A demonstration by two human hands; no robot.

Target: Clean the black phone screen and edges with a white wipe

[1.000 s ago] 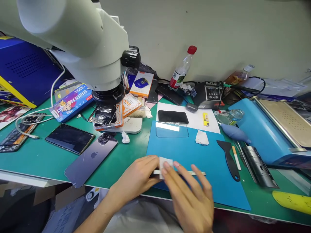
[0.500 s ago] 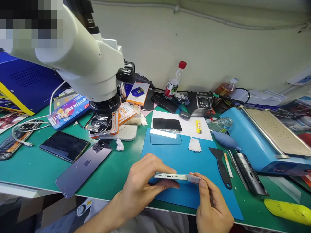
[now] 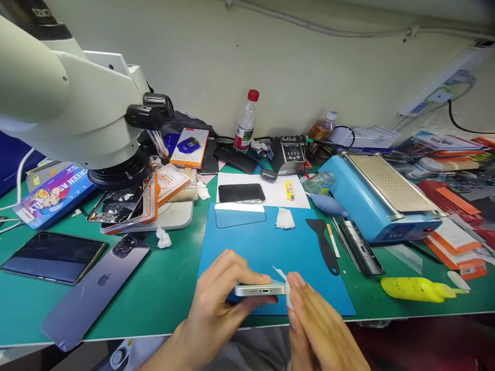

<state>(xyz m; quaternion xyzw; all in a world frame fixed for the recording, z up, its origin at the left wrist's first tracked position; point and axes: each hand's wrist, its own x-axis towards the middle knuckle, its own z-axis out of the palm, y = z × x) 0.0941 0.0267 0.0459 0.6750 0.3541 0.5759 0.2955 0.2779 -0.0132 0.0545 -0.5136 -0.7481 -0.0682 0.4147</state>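
My left hand (image 3: 220, 291) pinches a phone (image 3: 255, 290) between thumb and fingers. The phone is held flat, its pale metal edge with the charging port and speaker holes facing me. Against its right end my right hand (image 3: 319, 330) presses a thin white wipe (image 3: 288, 293), the fingers closed together over it. Below the hands lies a blue mat (image 3: 243, 247). On the mat, beyond the phone, are a clear screen glass with a black border (image 3: 240, 216), a folded white tissue (image 3: 285, 218) and a black scraper (image 3: 324, 247).
At the left a microscope (image 3: 88, 108) overhangs the bench. A purple phone (image 3: 95, 288) and a dark-screened phone (image 3: 54, 257) lie beneath it. Rightward stand a blue heating machine (image 3: 348, 206), a yellow squeeze bottle (image 3: 413, 289) and an air blower (image 3: 328, 205). A dark phone screen (image 3: 242, 192) lies on white paper.
My view has swung right. The right hand has turned from pinching the wipe with fingertips to lying along the phone's right edge. The left hand still grips the phone.
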